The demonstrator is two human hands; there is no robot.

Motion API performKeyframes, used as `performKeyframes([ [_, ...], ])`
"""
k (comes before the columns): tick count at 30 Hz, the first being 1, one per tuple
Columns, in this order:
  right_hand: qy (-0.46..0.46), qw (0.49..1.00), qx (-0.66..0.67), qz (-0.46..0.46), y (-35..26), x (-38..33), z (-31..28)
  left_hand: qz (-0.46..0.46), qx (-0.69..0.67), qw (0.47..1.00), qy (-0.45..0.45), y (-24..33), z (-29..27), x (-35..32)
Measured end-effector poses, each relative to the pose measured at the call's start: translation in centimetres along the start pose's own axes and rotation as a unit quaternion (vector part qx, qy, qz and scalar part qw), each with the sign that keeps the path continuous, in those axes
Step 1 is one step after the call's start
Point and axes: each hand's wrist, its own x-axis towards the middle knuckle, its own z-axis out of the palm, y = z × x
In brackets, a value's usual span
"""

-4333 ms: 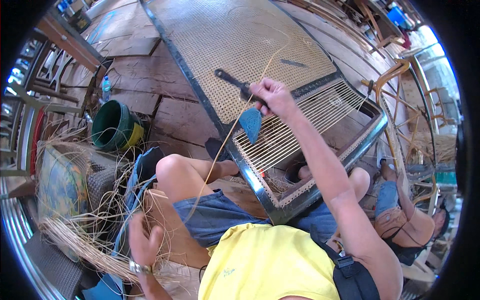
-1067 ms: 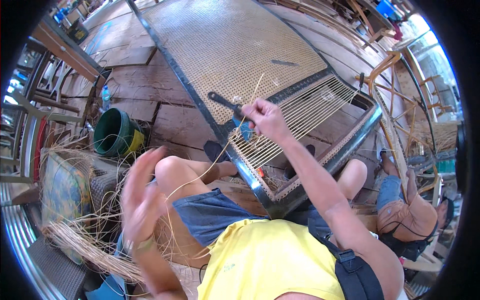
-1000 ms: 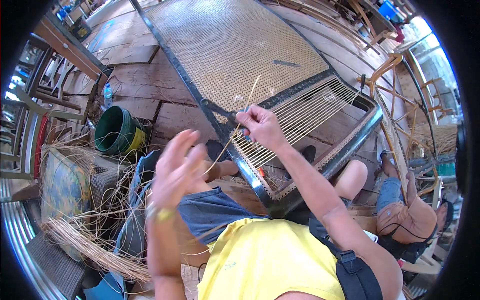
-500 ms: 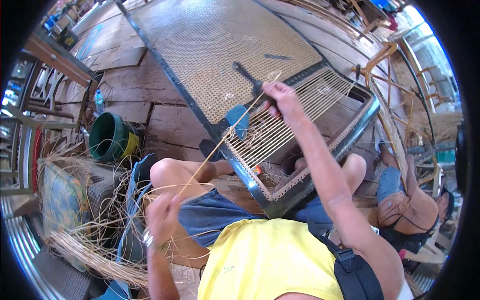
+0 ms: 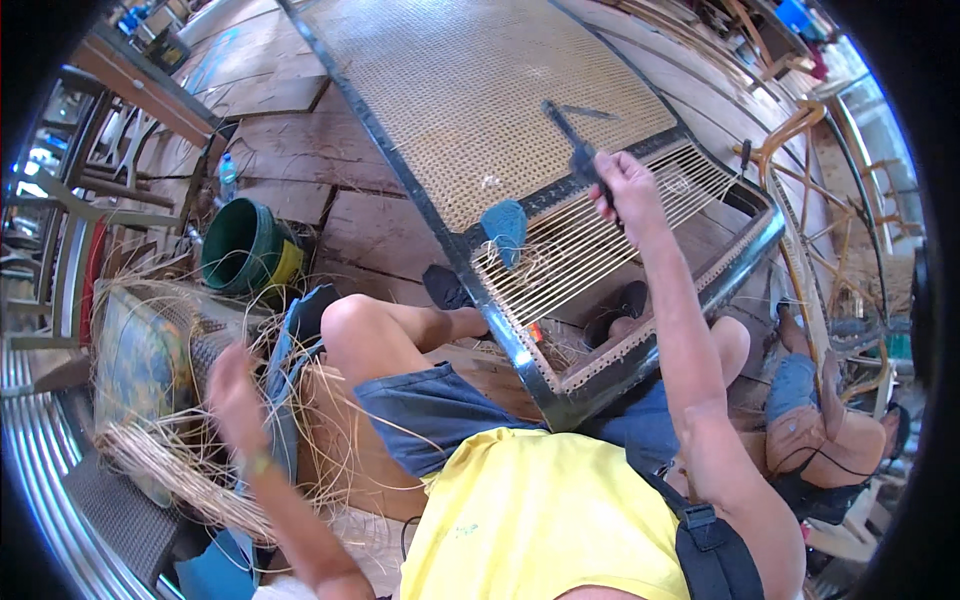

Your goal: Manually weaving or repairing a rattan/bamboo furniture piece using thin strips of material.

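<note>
My right hand (image 5: 628,193) is closed around a dark, slim tool (image 5: 572,135) whose exact kind I cannot make out. It hovers over the black-framed cane panel (image 5: 480,90), above the parallel cane strands (image 5: 600,245) strung across the panel's near opening. My left hand (image 5: 238,395) is smeared by motion, out to the left above a bundle of loose cane strands (image 5: 190,485); its fingers cannot be read. A blue pad-like piece (image 5: 505,228) rests on the strung strands, with curly cane scraps beside it.
A green bucket (image 5: 240,250) and a plastic bottle (image 5: 228,177) stand to the left on the plank floor. A dark flat strip (image 5: 588,111) lies on the woven cane. Bentwood chair frames (image 5: 800,130) and another person (image 5: 820,430) are at the right.
The cane strand stretched between my hands is gone from there. My left hand has swung left toward the loose bundle. My right hand still grips the dark tool.
</note>
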Motion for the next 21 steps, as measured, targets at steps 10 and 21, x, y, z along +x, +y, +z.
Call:
performKeyframes([
  [10,-0.191,0.98,0.049,0.035,4.6,-6.9,4.1,0.036,-0.137,0.929,-0.342,11.5,26.1,-5.4],
  [21,-0.143,0.985,0.082,0.038,5.3,-7.5,7.5,0.074,-0.001,0.946,-0.316,9.7,27.9,-6.5],
])
